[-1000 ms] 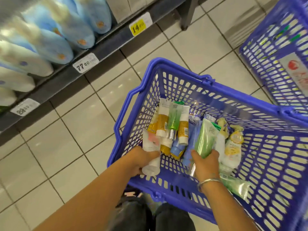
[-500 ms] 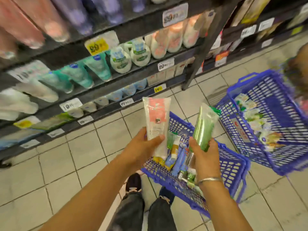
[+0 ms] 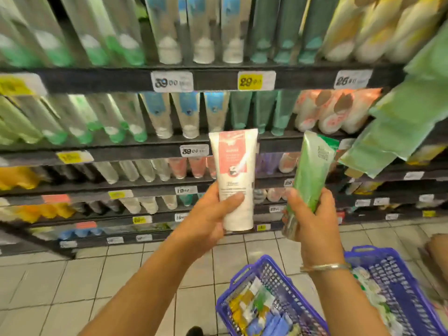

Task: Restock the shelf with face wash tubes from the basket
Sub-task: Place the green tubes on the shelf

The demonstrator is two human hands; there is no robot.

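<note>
My left hand (image 3: 208,219) grips a white face wash tube with a red label (image 3: 234,173), held upright in front of the shelves. A green tube (image 3: 312,168) stands tilted in my right hand (image 3: 309,226), which wears a silver bangle. Both tubes are raised at about the height of the middle shelf (image 3: 135,151). The blue basket (image 3: 286,270) sits on the floor below my right arm, with several mixed tubes inside.
Rows of tubes fill the dark shelves, with price tags (image 3: 171,81) along the edges. A second blue basket (image 3: 397,280) stands at the right on the tiled floor (image 3: 72,287). Green packets (image 3: 407,122) hang at the upper right.
Both hands lifted out of the basket with their tubes and rose in front of the shelves. The view swung up from the floor to the shelf rows.
</note>
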